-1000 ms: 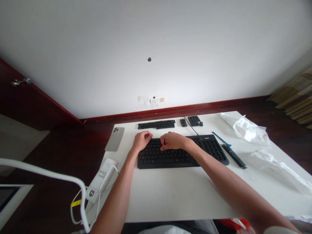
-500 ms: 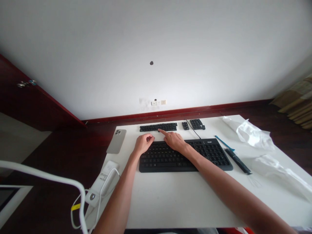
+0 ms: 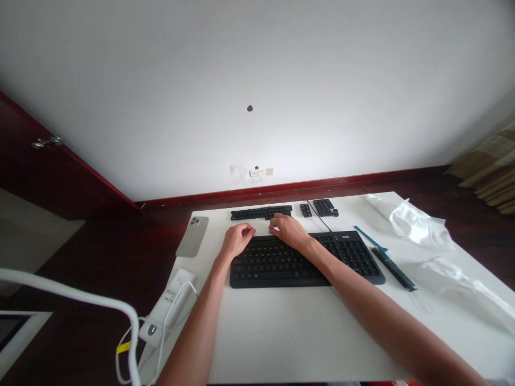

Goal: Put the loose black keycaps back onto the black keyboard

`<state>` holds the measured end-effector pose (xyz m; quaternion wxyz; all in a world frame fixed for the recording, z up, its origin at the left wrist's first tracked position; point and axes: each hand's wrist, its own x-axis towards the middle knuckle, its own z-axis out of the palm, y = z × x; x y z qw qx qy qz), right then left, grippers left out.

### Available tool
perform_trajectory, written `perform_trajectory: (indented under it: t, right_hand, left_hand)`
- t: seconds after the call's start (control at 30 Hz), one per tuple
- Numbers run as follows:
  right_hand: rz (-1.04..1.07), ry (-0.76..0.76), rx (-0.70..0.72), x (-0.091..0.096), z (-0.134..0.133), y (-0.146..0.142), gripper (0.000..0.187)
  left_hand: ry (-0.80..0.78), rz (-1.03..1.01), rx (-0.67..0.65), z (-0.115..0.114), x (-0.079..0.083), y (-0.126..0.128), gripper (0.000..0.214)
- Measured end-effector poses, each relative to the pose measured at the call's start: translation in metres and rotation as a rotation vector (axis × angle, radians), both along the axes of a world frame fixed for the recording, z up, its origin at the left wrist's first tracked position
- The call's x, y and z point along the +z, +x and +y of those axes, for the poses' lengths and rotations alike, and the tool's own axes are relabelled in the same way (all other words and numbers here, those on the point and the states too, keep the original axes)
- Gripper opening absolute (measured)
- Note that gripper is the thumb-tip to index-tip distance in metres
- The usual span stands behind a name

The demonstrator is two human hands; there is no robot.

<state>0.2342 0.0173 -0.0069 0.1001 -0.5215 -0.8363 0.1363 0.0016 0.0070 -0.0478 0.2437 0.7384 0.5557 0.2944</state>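
A black keyboard (image 3: 277, 274) lies on the white table with my forearms reaching over it. My left hand (image 3: 238, 239) is at its upper left corner, thumb and fingers pressed together; anything between them is too small to make out. Over the keyboard's top edge rests my right hand (image 3: 290, 231), fingers curled in, close to a strip of loose black keycaps (image 3: 251, 213). Whatever its fingertips may hold is hidden. Farther right are a small group of keycaps (image 3: 306, 209) and a larger block of keycaps (image 3: 324, 207), with the keyboard's cable (image 3: 319, 217) running between them.
On the left are a phone (image 3: 193, 237) and a white power strip (image 3: 169, 305) with cords. Right of the keyboard lie a thin blue tool (image 3: 370, 238), a dark-handled brush-like tool (image 3: 394, 269) and crumpled clear plastic bags (image 3: 416, 222). The table's (image 3: 281, 332) far edge is near the wall.
My right index finger, stretched out toward the keycap strip before, is now curled in toward the thumb. My left hand stays pinched in nearly the same place. The view has tilted slightly.
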Motion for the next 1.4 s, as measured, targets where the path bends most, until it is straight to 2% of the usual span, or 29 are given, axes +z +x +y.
perform_trajectory:
  t: [0.13,0.37,0.47,0.6,0.73,0.83,0.97,1.07,1.17,1.4]
  right_hand:
    - [0.007,-0.020,0.018,-0.001,0.004,0.005,0.009]
    - [-0.007,-0.077,0.018,0.000,0.013,0.015,0.021]
    - [-0.018,-0.102,0.020,0.007,0.015,0.021,0.016]
    - [0.009,-0.135,0.041,0.026,0.011,0.031,0.015]
    - [0.127,-0.288,0.134,0.049,0.002,0.035,0.008]
    - [0.137,-0.421,0.206,0.059,-0.006,0.032,0.012]
    - [0.093,-0.672,0.311,0.056,-0.009,0.026,0.020]
    - [0.078,-0.778,0.314,0.049,-0.007,0.025,0.024]
    - [0.057,-0.767,0.286,0.046,-0.006,0.026,0.024]
    - [-0.042,-0.614,0.325,0.050,-0.012,0.019,0.018]
  left_hand:
    - [-0.005,-0.004,0.002,0.000,0.001,0.000,0.027]
    - [-0.005,0.006,-0.001,0.000,0.001,0.000,0.027]
    - [-0.002,0.008,0.001,0.000,0.001,0.000,0.027]
    - [-0.007,0.015,0.000,-0.001,0.002,0.000,0.026]
    - [-0.003,0.043,0.003,-0.001,0.003,0.000,0.026]
    - [-0.002,0.062,0.005,-0.001,0.004,0.000,0.027]
    - [-0.002,0.062,-0.001,-0.001,0.004,0.000,0.026]
    - [-0.005,0.060,0.003,-0.001,0.004,0.000,0.027]
    - [-0.008,0.057,0.003,-0.002,0.004,0.000,0.027]
    - [-0.004,0.061,0.002,-0.002,0.006,0.000,0.026]
